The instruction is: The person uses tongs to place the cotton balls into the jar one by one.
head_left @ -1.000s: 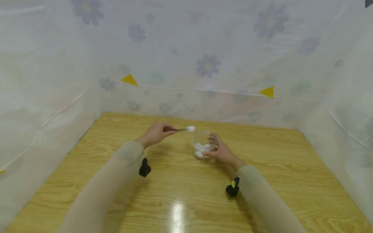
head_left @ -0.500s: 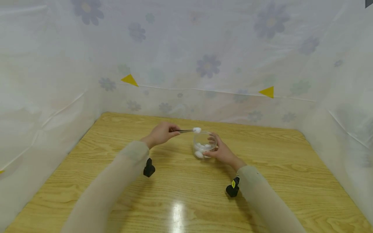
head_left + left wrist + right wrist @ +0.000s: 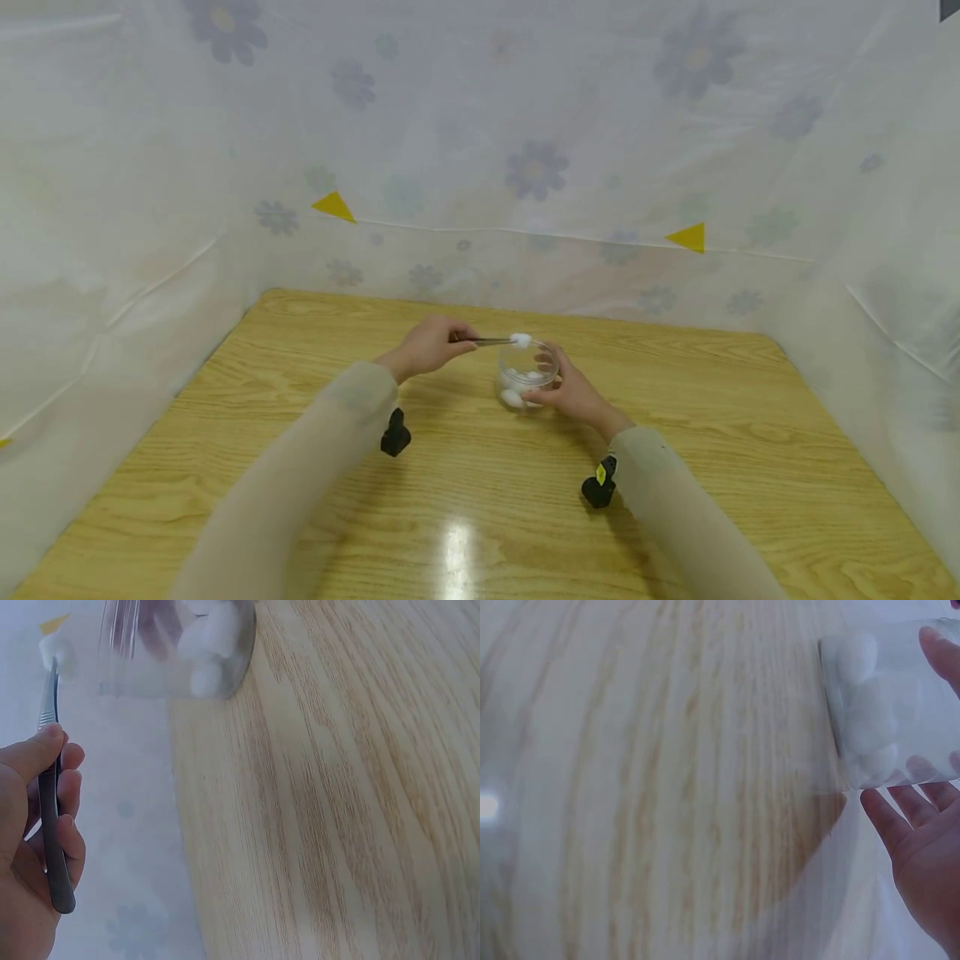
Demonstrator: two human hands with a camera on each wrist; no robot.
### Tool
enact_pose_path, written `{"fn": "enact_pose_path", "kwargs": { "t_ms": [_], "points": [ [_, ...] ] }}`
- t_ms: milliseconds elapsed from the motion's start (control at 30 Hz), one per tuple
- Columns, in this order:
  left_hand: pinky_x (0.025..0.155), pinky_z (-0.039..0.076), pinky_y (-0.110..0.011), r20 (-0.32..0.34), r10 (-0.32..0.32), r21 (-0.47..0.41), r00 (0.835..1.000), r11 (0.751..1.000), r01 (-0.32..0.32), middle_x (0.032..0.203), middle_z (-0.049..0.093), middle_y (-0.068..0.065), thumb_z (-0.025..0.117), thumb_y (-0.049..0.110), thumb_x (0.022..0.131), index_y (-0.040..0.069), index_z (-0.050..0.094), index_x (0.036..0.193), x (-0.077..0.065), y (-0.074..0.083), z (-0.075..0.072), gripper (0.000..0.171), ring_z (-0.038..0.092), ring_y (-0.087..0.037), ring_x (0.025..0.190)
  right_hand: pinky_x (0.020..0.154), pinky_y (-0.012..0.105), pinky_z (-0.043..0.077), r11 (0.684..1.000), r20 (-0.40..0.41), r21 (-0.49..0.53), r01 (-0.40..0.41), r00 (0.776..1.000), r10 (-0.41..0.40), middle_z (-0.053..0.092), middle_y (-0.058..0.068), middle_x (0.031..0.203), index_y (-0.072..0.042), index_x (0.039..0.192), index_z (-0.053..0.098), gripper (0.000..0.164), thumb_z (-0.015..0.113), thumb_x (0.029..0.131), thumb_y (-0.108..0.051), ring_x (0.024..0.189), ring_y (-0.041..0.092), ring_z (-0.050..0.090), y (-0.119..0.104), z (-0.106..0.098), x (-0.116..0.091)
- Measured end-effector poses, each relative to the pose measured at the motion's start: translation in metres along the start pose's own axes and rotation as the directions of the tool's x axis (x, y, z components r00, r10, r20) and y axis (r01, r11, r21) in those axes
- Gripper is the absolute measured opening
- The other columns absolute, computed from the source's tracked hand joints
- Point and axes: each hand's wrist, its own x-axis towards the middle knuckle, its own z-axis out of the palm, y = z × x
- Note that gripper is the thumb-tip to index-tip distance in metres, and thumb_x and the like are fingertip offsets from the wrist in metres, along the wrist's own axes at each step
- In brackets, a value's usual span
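Between thumb and fingers my left hand point(image 3: 431, 343) pinches metal tweezers point(image 3: 52, 795), held nearly level in the head view. A white cotton ball point(image 3: 521, 340) is gripped in their tips, overlapping the far left rim of a clear round jar point(image 3: 504, 367). My right hand point(image 3: 573, 390) holds that jar from its right side, thumb in front and fingers around the back. Several more cotton balls point(image 3: 870, 724) lie at the bottom of the jar, which stands upright on the wooden table with its mouth uncovered.
The wood-grain table point(image 3: 465, 467) reaches back to a pale flower-print curtain point(image 3: 450, 150), which also hangs at both sides. Yellow triangles mark the back curtain. A small black camera point(image 3: 395, 433) sits on the left wrist, another black camera point(image 3: 598, 483) on the right.
My left hand has moved right with the tweezers and cotton ball, from left of the jar to over its rim. The right hand and jar stay in place.
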Motion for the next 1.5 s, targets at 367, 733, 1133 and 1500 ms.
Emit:
{"fn": "enact_pose_path", "kwargs": {
  "t_ms": [367,733,1133,1500],
  "points": [
    [0.067,0.047,-0.028,0.013,0.002,0.003,1.0,1.0,-0.002,0.091,0.068,-0.004,0.059,0.024,0.093,0.009,0.069,0.107,0.004,0.003,0.005,0.022,0.059,-0.013,0.076,0.105,0.053,0.034,0.999,0.021,0.017,-0.03,0.999,0.029,0.024,0.025,0.149,-0.009,0.149,0.011,0.087,0.069,0.085,-0.014,0.136,0.04,0.028,-0.029,-0.001,-0.011],
    [0.068,0.048,-0.029,0.022,0.019,-0.001,1.0,1.0,-0.019,0.096,0.069,-0.01,0.059,0.023,0.093,0.008,0.069,0.106,0.008,0.002,0.01,0.022,0.059,-0.014,0.078,0.103,0.053,0.036,0.998,0.028,0.028,-0.048,0.998,0.048,0.023,0.022,0.151,-0.01,0.15,0.008,0.089,0.069,0.086,-0.016,0.137,0.039,0.027,-0.022,-0.001,-0.008],
    [0.069,0.049,-0.028,0.031,0.042,-0.004,0.999,0.999,-0.042,0.093,0.068,-0.005,0.06,0.021,0.092,0.01,0.069,0.105,0.007,0.005,0.013,0.019,0.06,-0.013,0.079,0.1,0.05,0.04,0.999,-0.002,-0.006,-0.039,0.999,0.039,0.028,0.018,0.149,-0.014,0.151,0.009,0.097,0.074,0.081,-0.029,0.132,0.038,0.037,-0.002,0.001,0.0],
    [0.073,0.05,-0.029,0.023,0.034,-0.015,0.999,0.999,-0.034,0.095,0.067,-0.003,0.061,0.021,0.092,0.011,0.068,0.107,0.004,0.003,0.015,0.02,0.061,-0.013,0.083,0.103,0.05,0.037,1.0,0.0,-0.013,-0.024,1.0,0.024,0.027,0.019,0.149,-0.014,0.15,0.009,0.094,0.073,0.082,-0.027,0.135,0.037,0.032,-0.003,-0.001,-0.001]
  ]
}}
